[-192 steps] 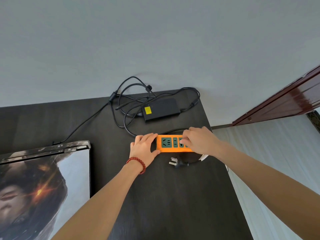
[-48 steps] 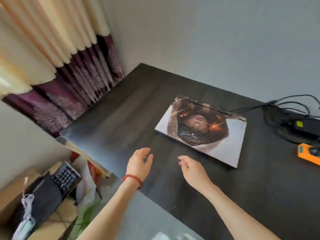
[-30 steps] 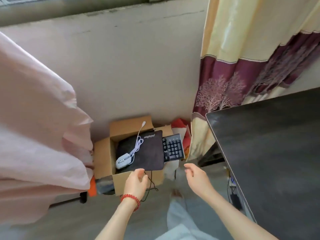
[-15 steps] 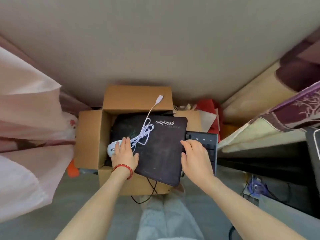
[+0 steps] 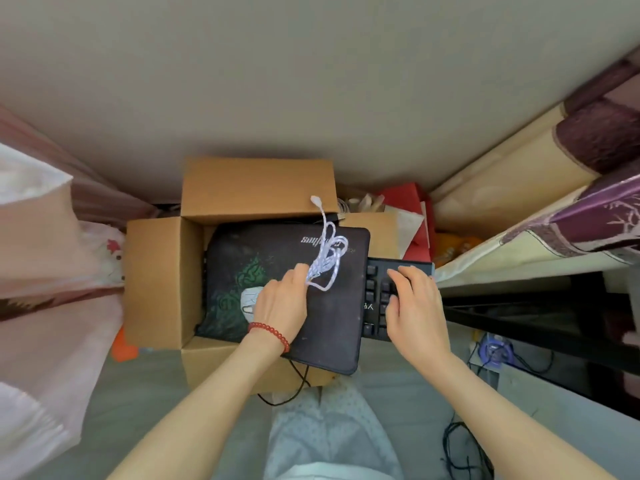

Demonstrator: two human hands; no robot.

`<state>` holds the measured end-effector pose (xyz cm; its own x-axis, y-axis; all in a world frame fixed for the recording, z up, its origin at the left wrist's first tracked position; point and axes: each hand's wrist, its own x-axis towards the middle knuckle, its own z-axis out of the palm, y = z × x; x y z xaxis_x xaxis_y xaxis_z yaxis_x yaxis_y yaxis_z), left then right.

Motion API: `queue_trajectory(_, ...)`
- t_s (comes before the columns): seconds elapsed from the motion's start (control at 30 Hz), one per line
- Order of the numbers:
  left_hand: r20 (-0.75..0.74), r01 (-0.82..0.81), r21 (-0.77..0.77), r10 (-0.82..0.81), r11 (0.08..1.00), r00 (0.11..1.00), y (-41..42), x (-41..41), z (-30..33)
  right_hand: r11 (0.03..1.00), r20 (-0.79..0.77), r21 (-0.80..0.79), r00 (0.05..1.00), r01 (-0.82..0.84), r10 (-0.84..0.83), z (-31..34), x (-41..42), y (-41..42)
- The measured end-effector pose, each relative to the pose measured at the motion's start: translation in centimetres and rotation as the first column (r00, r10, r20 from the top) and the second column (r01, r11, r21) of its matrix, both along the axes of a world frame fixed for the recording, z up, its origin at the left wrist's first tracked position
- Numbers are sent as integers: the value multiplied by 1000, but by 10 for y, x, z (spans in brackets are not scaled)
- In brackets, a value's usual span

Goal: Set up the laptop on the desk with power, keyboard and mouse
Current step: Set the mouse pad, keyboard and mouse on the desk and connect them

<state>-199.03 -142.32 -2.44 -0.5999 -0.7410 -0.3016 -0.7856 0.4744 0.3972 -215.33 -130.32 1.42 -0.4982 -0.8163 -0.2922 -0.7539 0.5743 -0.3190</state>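
Note:
An open cardboard box [image 5: 152, 282] stands on the floor by the wall. A black mouse pad [image 5: 332, 320] with a green pattern lies across its top. My left hand [image 5: 282, 306] grips the white mouse [image 5: 250, 300] and holds it just above the pad; its white braided cable [image 5: 327, 258] swings up in loops. A black keyboard [image 5: 375, 299] sticks out from under the pad's right edge. My right hand [image 5: 414, 306] hovers over the keyboard's keys with loosely bent fingers, holding nothing. The laptop and desk top are out of view.
A pale wall rises behind the box. Pink fabric [image 5: 45, 271] hangs at the left, a cream and maroon curtain [image 5: 554, 209] at the right. Red bags [image 5: 412, 216] sit behind the keyboard. The dark desk frame [image 5: 554, 327] and loose cables [image 5: 464, 448] are at lower right.
I turned from the desk and bent over the box. My left hand closed on the mouse and lifted it rightward, flinging the cable up. My right hand slid onto the keyboard.

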Motion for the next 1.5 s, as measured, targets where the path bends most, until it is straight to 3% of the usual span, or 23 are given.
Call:
queue_trajectory(0.13,-54,21,-12,-21,1000,998,38,-49,22,994,-47,89,997,66,-62,7,-16,14)
queue_trajectory(0.23,66,14,21,-15,1000,998,54,-69,8,960,61,172,970,220,-233,2,-26,23)
queue_trajectory(0.33,208,50,0,-49,999,977,54,-67,-8,938,176,225,936,264,-305,-4,-27,23)
queue_trajectory(0.5,206,154,-67,-137,986,969,47,-59,0,904,256,274,881,328,-398,-10,-24,22)
queue_trajectory(0.63,194,224,-139,-195,965,961,37,-48,24,900,352,250,832,358,-429,-9,-26,22)
queue_trajectory(0.9,258,155,-181,-105,971,960,11,-5,98,876,586,161,671,454,-455,25,-14,6)
queue_trajectory(1.07,338,115,-277,-15,954,941,-9,26,157,907,658,91,659,412,-365,69,5,-16)
queue_trajectory(1.2,333,75,-338,44,938,942,-18,55,203,950,519,-49,820,309,-240,115,24,-31)
queue_trajectory(1.33,237,75,-421,30,904,971,-24,65,247,977,215,-205,977,52,-7,168,34,-36)
queue_trajectory(1.43,127,90,-450,-36,888,991,-15,71,292,948,-78,-292,991,-126,108,223,41,-17)
queue_trajectory(1.5,51,94,-498,-79,862,996,-10,66,308,935,-155,-311,980,-168,125,254,39,-3)
